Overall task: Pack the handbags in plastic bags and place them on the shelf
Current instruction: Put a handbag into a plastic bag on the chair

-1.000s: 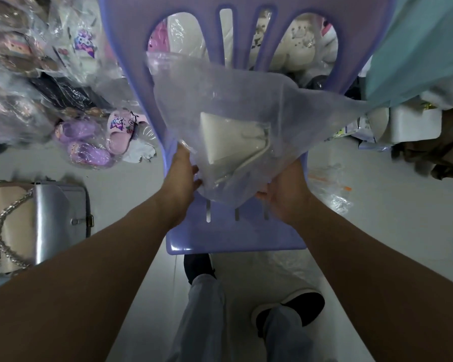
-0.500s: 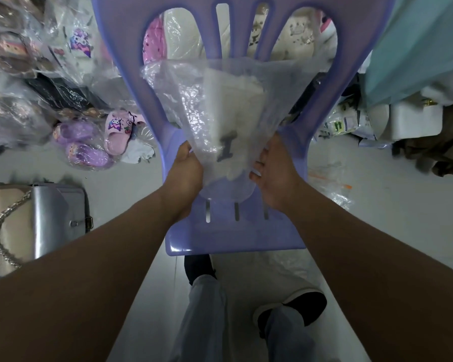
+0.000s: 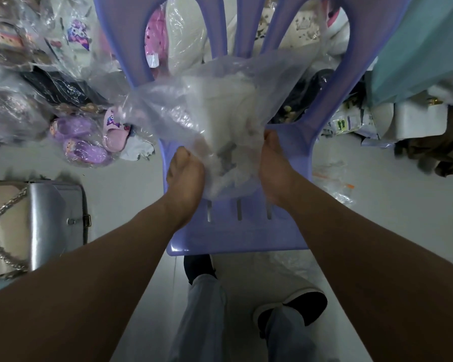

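Observation:
A clear plastic bag [image 3: 168,111] stands on the seat of a purple plastic chair [image 3: 236,233]. Inside it is a white handbag [image 3: 220,108], blurred by the film, with a dark metal clasp low down. My left hand [image 3: 185,173] grips the bag's near left side with curled fingers. My right hand [image 3: 275,163] holds the near right side, its fingers hidden behind the plastic. The bag's top spreads wide against the chair back.
On the floor at the left lie a silver handbag [image 3: 47,220] and a beige handbag with a chain [image 3: 3,220]. Bagged slippers [image 3: 84,142] and other wrapped goods pile up behind the chair. A white bag [image 3: 419,118] sits at the right. My feet stand below the seat.
The bag with the white handbag turned from lying slanted to standing upright on the seat. Both hands moved in closer and gathered the plastic at its lower end.

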The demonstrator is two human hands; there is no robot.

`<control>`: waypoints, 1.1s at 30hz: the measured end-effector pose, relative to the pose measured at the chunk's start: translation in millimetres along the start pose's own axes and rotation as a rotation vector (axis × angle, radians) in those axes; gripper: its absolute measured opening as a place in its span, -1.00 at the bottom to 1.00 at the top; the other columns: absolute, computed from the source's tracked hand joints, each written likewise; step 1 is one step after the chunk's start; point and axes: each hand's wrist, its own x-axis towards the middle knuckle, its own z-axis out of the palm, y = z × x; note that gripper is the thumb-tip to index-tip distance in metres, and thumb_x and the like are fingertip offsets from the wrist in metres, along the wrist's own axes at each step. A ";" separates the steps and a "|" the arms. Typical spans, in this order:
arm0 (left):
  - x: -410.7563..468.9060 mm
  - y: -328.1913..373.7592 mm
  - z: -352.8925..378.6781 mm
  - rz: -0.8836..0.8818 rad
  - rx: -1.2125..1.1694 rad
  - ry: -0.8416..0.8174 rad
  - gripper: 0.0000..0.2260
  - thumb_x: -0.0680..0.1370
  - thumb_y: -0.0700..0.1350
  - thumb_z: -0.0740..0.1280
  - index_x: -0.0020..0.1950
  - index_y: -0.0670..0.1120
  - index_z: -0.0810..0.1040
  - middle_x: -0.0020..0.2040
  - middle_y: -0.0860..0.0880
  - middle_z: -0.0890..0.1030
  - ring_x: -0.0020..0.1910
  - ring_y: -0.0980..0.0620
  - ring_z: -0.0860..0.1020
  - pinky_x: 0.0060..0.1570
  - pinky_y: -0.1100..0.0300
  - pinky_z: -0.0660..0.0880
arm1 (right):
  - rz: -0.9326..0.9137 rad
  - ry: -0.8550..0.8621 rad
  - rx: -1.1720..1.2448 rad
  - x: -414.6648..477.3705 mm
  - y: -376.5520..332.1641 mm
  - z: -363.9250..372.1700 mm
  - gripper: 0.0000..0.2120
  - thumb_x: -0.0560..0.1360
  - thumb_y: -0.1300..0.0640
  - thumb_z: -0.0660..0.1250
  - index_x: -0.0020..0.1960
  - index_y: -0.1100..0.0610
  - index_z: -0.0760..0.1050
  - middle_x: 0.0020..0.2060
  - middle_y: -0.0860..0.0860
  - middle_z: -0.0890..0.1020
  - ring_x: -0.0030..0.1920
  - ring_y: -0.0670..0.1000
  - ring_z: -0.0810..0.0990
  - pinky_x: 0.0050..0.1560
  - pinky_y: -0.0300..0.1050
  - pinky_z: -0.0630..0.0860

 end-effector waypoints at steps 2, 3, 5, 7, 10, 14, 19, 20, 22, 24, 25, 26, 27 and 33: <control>-2.5 9.6 3.2 -0.022 -0.090 0.048 -0.57 0.37 0.31 0.00 0.01 0.03 0.33 0.06 -0.01 0.53 0.14 -0.10 0.51 0.24 -0.03 0.45 | -0.035 0.035 -0.020 -0.8 0.1 -2.4 -0.79 0.70 -0.05 0.16 0.16 0.09 0.42 -0.06 -0.12 0.60 -0.08 -0.12 0.59 -0.02 -0.14 0.52; -3.6 15.2 3.3 -0.035 -0.119 0.057 -0.51 0.32 0.41 0.02 -0.05 0.04 0.26 -0.07 0.05 0.46 0.00 -0.02 0.49 0.09 0.09 0.44 | -0.060 0.044 -0.060 -4.1 -0.2 -5.0 -0.74 0.69 -0.10 0.15 0.16 0.06 0.48 -0.05 -0.16 0.63 -0.05 -0.15 0.61 0.00 -0.14 0.54; -7.3 26.5 1.3 -0.043 -0.139 0.047 -0.37 0.19 0.56 0.03 -0.07 0.06 0.22 -0.19 0.14 0.33 -0.19 0.16 0.39 -0.12 0.21 0.34 | -0.078 0.044 -0.095 -11.1 1.2 -11.6 -0.63 0.68 -0.20 0.12 0.18 0.03 0.53 -0.01 -0.14 0.65 -0.01 -0.17 0.63 0.06 -0.08 0.54; -10.1 33.6 -0.9 -0.057 -0.155 0.038 -0.35 0.14 0.59 0.03 -0.08 0.11 0.26 -0.17 0.15 0.38 -0.18 0.20 0.39 -0.09 0.19 0.36 | -0.108 0.024 -0.136 -18.1 1.1 -18.5 -0.57 0.63 -0.30 0.09 0.13 -0.02 0.55 -0.03 -0.14 0.63 -0.02 -0.17 0.61 0.04 -0.10 0.50; -10.5 38.7 -4.5 -0.114 -0.321 -0.063 -0.31 0.36 0.56 0.02 0.14 0.09 0.52 0.19 0.00 0.61 0.14 0.02 0.59 0.29 -0.02 0.44 | 0.026 -0.001 -0.191 -17.4 -12.2 -17.3 -0.44 0.46 -0.48 0.09 0.10 -0.11 0.60 0.17 -0.03 0.66 0.17 -0.01 0.62 0.27 0.02 0.52; -19.2 42.7 -9.7 -0.103 -0.490 -0.185 -0.31 0.61 0.41 -0.12 0.35 0.02 0.58 0.23 -0.11 0.67 0.24 -0.10 0.63 0.37 -0.08 0.44 | 0.044 -0.021 -0.311 -15.2 -38.9 -28.0 -0.39 0.53 -0.48 0.03 -0.12 -0.02 0.60 -0.24 -0.13 0.70 -0.18 -0.17 0.67 -0.03 -0.06 0.53; -27.8 49.2 -6.2 -0.163 -0.570 -0.354 -0.31 0.57 0.45 0.02 0.38 0.00 0.57 0.27 -0.16 0.63 0.27 -0.20 0.59 0.40 -0.24 0.39 | 0.051 -0.136 -0.071 -28.9 -62.0 -29.4 -0.30 0.53 -0.47 0.09 0.30 0.03 0.59 -0.17 -0.02 0.70 -0.23 -0.01 0.67 -0.25 -0.12 0.57; -29.0 50.3 -5.5 -0.161 -0.577 -0.370 -0.30 0.57 0.46 0.02 0.39 -0.01 0.56 0.28 -0.16 0.63 0.28 -0.19 0.59 0.39 -0.23 0.39 | 0.066 -0.183 0.002 -31.8 -68.2 -29.7 -0.30 0.54 -0.45 0.10 0.31 0.07 0.59 -0.14 0.07 0.70 -0.18 0.06 0.65 -0.18 -0.07 0.56; -30.2 50.5 -6.6 -0.139 -0.579 -0.387 -0.27 0.57 0.46 -0.03 0.42 -0.01 0.53 0.28 -0.13 0.63 0.23 -0.14 0.62 0.28 -0.13 0.51 | 0.085 -0.298 0.028 -37.1 -78.8 -35.6 -0.27 0.54 -0.47 0.04 0.15 0.10 0.67 -0.09 0.21 0.68 -0.19 0.09 0.60 -0.19 -0.04 0.50; -32.5 51.3 -10.5 -0.135 -0.562 -0.424 -0.28 0.57 0.47 -0.05 0.34 0.01 0.59 0.14 -0.07 0.70 0.03 -0.07 0.69 -0.08 0.00 0.62 | 0.106 -0.347 -0.002 -42.6 -90.2 -44.1 -0.29 0.55 -0.48 -0.02 -0.19 0.01 0.68 -0.33 0.06 0.64 -0.45 0.00 0.51 -0.43 -0.27 0.36; -34.3 52.2 -13.1 -0.158 -0.551 -0.446 -0.30 0.57 0.47 -0.05 0.24 0.03 0.64 0.01 -0.04 0.73 -0.12 -0.04 0.71 -0.28 0.08 0.62 | 0.127 -0.320 -0.003 -44.5 -96.4 -47.9 -0.31 0.56 -0.46 0.00 -0.26 0.01 0.65 -0.39 0.01 0.60 -0.51 -0.02 0.45 -0.47 -0.32 0.28; -36.7 53.9 -16.5 -0.190 -0.536 -0.448 -0.33 0.56 0.48 -0.04 0.10 0.06 0.68 -0.13 -0.01 0.73 -0.26 -0.01 0.70 -0.42 0.15 0.58 | 0.144 -0.269 0.013 -45.6 -101.9 -51.2 -0.36 0.56 -0.43 0.05 -0.25 0.02 0.64 -0.39 0.01 0.59 -0.52 -0.03 0.45 -0.48 -0.34 0.33; -37.1 54.9 -20.2 -0.226 -0.499 -0.419 -0.34 0.53 0.50 -0.02 -0.02 0.07 0.69 -0.24 0.00 0.71 -0.36 0.01 0.68 -0.48 0.21 0.53 | 0.155 -0.216 0.024 -45.4 -106.0 -53.4 -0.43 0.57 -0.38 0.12 -0.18 0.05 0.63 -0.37 0.02 0.60 -0.50 -0.04 0.47 -0.47 -0.34 0.38; -32.6 66.9 -34.9 -0.267 -0.450 -0.293 -0.57 0.53 0.32 0.29 -0.25 -0.01 0.61 -0.46 0.04 0.48 -0.59 0.12 0.38 -0.61 0.36 0.31 | 0.131 -0.015 0.065 -43.3 -107.4 -55.3 -0.83 0.53 0.01 0.39 -0.15 0.08 0.51 -0.29 0.02 0.47 -0.48 -0.05 0.45 -0.44 -0.25 0.38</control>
